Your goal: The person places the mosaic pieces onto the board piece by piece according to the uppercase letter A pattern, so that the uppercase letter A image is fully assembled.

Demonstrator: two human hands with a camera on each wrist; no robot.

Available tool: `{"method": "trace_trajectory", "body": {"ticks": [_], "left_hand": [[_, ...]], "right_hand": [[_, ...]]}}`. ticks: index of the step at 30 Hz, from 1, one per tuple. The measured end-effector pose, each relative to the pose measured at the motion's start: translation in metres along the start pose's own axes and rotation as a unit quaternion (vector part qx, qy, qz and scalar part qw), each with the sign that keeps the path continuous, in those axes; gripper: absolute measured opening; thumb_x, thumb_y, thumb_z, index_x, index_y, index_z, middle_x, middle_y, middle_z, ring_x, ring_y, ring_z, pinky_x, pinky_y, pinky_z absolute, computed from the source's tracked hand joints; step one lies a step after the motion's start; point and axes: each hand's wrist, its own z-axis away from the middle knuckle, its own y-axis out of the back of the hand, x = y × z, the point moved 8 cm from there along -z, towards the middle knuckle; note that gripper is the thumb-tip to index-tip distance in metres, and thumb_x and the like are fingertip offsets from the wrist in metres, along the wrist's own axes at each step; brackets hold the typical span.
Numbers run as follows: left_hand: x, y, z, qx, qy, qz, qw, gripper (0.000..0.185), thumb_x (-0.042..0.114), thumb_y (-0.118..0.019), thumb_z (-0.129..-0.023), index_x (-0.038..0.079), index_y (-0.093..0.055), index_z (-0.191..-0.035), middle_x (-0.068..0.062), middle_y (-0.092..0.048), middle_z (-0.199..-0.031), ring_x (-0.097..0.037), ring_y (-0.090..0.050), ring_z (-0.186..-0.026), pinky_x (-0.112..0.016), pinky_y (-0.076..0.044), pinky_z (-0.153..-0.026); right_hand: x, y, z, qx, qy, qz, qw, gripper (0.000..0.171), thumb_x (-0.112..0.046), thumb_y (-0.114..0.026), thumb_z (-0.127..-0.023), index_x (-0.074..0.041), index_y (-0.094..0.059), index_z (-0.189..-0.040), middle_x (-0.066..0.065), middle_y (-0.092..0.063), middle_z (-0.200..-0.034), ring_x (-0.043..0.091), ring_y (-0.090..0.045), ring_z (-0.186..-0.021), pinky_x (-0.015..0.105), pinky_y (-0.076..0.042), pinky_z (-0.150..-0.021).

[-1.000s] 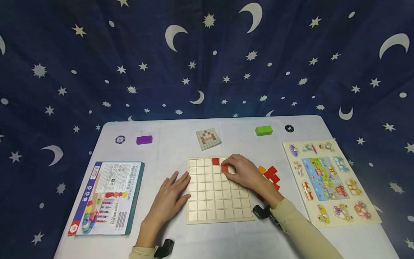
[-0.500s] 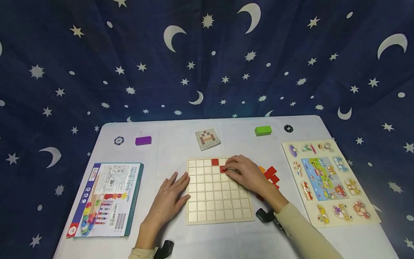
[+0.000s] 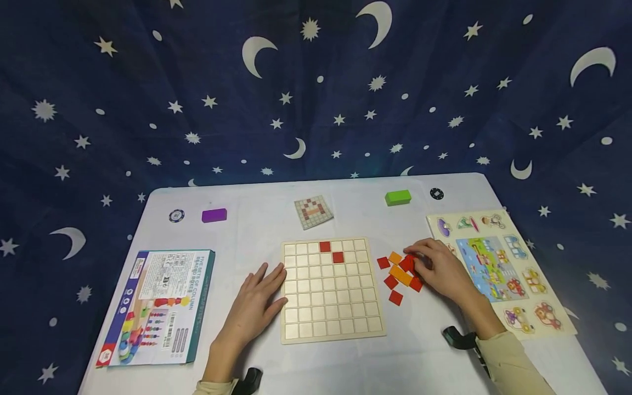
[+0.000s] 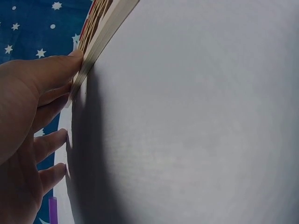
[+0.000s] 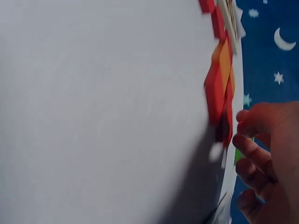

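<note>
On the left of the white tabletop (image 3: 419, 351), a flat rectangular box with printed white faces and teal sides (image 3: 165, 307) lies at a slant. Beyond it are a round blue-and-white chip (image 3: 176, 215) and a purple rectangular block (image 3: 214, 215). Next is the left hand (image 3: 259, 299): grip spread, fingertips touching the left edge of a square, pale wooden grid board (image 3: 333, 299). Behind this board lies a pale printed card with a grid pattern (image 3: 314, 212). Two square red tiles (image 3: 338, 257) sit in the board's cells, one in the top row, the other one row nearer and one column right. Just right of the board is a loose heap of red and orange tiles (image 3: 400, 276); a green rectangular block (image 3: 398, 198) stands beyond. The right hand (image 3: 441, 274) is at the heap's right side, fingers bent; whether its grip pinches a tile cannot be told. Further right are a round black chip (image 3: 436, 193) and a pale picture puzzle board (image 3: 484, 269).
</note>
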Motion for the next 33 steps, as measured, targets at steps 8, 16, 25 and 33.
{"method": "trace_trajectory", "body": {"ticks": [8,16,25,33], "left_hand": [[0.002,0.001,0.0,0.007,0.0,0.002,1.0,0.064,0.03,-0.078,-0.097,0.01,-0.057,-0.155,-0.003,-0.051,-0.166,-0.041,-0.039,-0.159,-0.069,-0.032,-0.127],[0.001,0.0,0.001,0.002,0.007,0.005,1.0,0.064,0.03,-0.078,-0.097,0.011,-0.057,-0.155,-0.003,-0.05,-0.167,-0.04,-0.038,-0.16,-0.068,-0.031,-0.128],[0.0,-0.001,0.002,-0.007,0.012,0.003,0.9999,0.064,0.03,-0.077,-0.098,0.011,-0.055,-0.156,-0.002,-0.049,-0.168,-0.04,-0.036,-0.161,-0.068,-0.03,-0.129],[0.002,0.0,0.001,0.002,0.002,0.004,1.0,0.064,0.028,-0.078,-0.097,0.011,-0.056,-0.155,-0.003,-0.05,-0.166,-0.041,-0.038,-0.16,-0.069,-0.031,-0.127]], "right_hand": [[0.018,0.008,0.008,-0.02,-0.013,0.021,0.999,0.038,-0.009,-0.081,-0.091,-0.011,-0.075,-0.129,0.013,-0.07,-0.125,0.032,-0.063,-0.114,0.059,-0.057,-0.098],[0.017,0.004,0.007,-0.026,0.002,0.015,1.0,0.044,-0.008,-0.082,-0.09,-0.014,-0.073,-0.133,0.012,-0.071,-0.13,0.035,-0.063,-0.122,0.063,-0.053,-0.106],[0.007,0.01,0.002,0.04,0.011,0.022,0.999,0.039,-0.009,-0.083,-0.088,-0.009,-0.072,-0.125,0.009,-0.074,-0.116,0.027,-0.065,-0.106,0.052,-0.056,-0.094],[-0.049,-0.006,-0.012,0.036,0.074,-0.015,0.996,0.036,-0.013,-0.088,-0.086,-0.014,-0.076,-0.119,0.002,-0.076,-0.115,0.017,-0.065,-0.1,0.042,-0.062,-0.084]]}}
